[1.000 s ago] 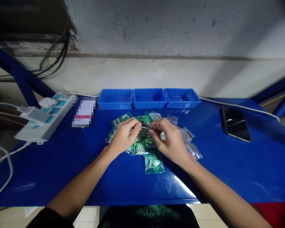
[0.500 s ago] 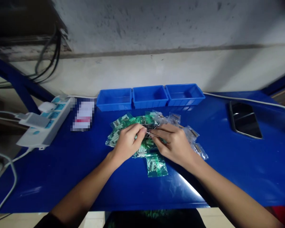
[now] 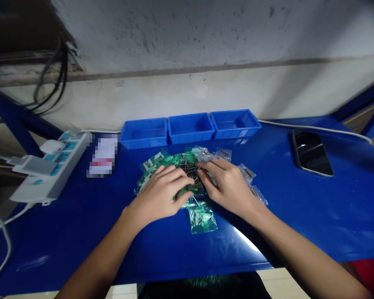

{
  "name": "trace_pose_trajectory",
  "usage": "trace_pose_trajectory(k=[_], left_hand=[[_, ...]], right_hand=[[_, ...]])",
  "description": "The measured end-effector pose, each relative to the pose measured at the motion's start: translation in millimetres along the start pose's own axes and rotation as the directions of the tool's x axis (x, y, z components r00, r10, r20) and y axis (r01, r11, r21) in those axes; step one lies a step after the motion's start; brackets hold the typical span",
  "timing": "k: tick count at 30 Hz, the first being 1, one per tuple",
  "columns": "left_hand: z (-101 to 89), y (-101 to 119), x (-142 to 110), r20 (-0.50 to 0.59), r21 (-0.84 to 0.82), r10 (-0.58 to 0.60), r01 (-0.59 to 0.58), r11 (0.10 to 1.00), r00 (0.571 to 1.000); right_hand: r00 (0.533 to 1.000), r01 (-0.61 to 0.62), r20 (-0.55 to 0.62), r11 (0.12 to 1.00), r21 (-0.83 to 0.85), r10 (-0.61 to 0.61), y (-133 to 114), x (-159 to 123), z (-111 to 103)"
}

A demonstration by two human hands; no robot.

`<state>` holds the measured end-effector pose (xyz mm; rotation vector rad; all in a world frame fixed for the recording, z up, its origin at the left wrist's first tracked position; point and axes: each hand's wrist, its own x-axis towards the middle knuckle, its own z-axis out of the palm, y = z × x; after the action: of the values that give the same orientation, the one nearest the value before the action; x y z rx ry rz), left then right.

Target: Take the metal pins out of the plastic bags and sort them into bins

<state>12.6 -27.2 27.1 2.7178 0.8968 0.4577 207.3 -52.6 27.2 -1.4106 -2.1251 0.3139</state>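
Note:
My left hand (image 3: 160,193) hovers palm down over the left side of a heap of small green plastic bags, its thumb and fingers apart. A thin silver pin-like piece (image 3: 196,202) shows just past its thumb, apart from the fingers. My right hand (image 3: 229,180) reaches into the pile of loose dark screws (image 3: 190,170) in the middle of the heap. Its thumb and index fingertips are close together there on a screw, partly hidden. One green bag (image 3: 202,218) with small white and metal pieces lies nearest me. Clear bags (image 3: 246,173) of metal pieces lie around my right hand.
Three blue bins (image 3: 190,128) stand in a row behind the heap. A white power strip (image 3: 54,166) with plugs and a blurred card (image 3: 102,155) are at left. A black phone (image 3: 311,153) lies at right, near a white cable along the wall.
My hands were together over the heap, both pinching thin metal pieces. Now they are apart: the left has opened and come nearer me, while the right is at the screws. The view has shifted slightly.

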Motion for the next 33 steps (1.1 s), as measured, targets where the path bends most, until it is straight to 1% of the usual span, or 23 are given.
trace_pose_trajectory(k=[2, 4, 5, 7, 9, 11, 13, 17, 20, 23, 27, 30, 33], left_hand=[[1.2, 4, -1, 0.101, 0.063, 0.058, -0.064, 0.996, 0.993], [5.4, 5, -1, 0.133, 0.082, 0.069, -0.08, 0.993, 0.989], [7.4, 4, -1, 0.123, 0.069, 0.059, -0.068, 0.995, 0.991], [9.4, 1, 1, 0.071, -0.006, 0.016, -0.016, 1.0, 0.997], [8.9, -3, 3, -0.021, -0.109, -0.047, 0.044, 0.993, 0.999], [7.7, -5, 3, -0.121, -0.188, -0.119, 0.095, 0.978, 0.985], [7.7, -5, 3, -0.181, -0.232, -0.172, 0.129, 0.964, 0.968], [10.1, -2, 2, -0.184, -0.298, -0.247, 0.186, 0.936, 0.951], [10.1, 0, 3, -0.205, -0.318, -0.292, 0.219, 0.922, 0.934], [8.6, 0, 3, -0.213, -0.322, -0.306, 0.229, 0.918, 0.928], [8.6, -3, 0, -0.211, -0.326, -0.278, 0.2, 0.924, 0.937], [10.2, -3, -2, -0.241, -0.293, -0.227, 0.152, 0.944, 0.944], [11.9, 0, -3, -0.289, -0.251, -0.218, 0.146, 0.957, 0.932]], right_hand=[[1.0, 0.003, 0.011, 1.0, 0.02, -0.003, 0, 0, -2], [0.999, 0.012, 0.042, 0.999, 0.031, -0.013, 0, 1, -2], [0.998, 0.019, 0.057, 0.999, 0.041, -0.021, -1, 0, -1], [0.996, 0.04, 0.071, 0.996, 0.083, -0.046, -2, -1, 0], [0.994, 0.075, 0.066, 0.987, 0.139, -0.085, -3, -2, 1], [0.988, 0.129, 0.059, 0.975, 0.18, -0.142, -4, -4, 2], [0.982, 0.173, 0.044, 0.969, 0.174, -0.183, -3, -4, 3], [0.982, 0.188, 0.001, 0.977, 0.099, -0.189, -2, -4, 6], [0.977, 0.211, 0.011, 0.976, 0.06, -0.212, -3, -3, 6], [0.98, 0.2, 0.003, 0.979, 0.036, -0.201, -5, -4, 7], [0.992, 0.101, -0.079, 0.994, 0.042, -0.098, -3, -5, 12], [0.994, 0.064, -0.097, 0.996, 0.056, -0.058, 0, -4, 15], [0.995, 0.055, -0.085, 0.997, 0.061, -0.049, 0, -4, 15]])
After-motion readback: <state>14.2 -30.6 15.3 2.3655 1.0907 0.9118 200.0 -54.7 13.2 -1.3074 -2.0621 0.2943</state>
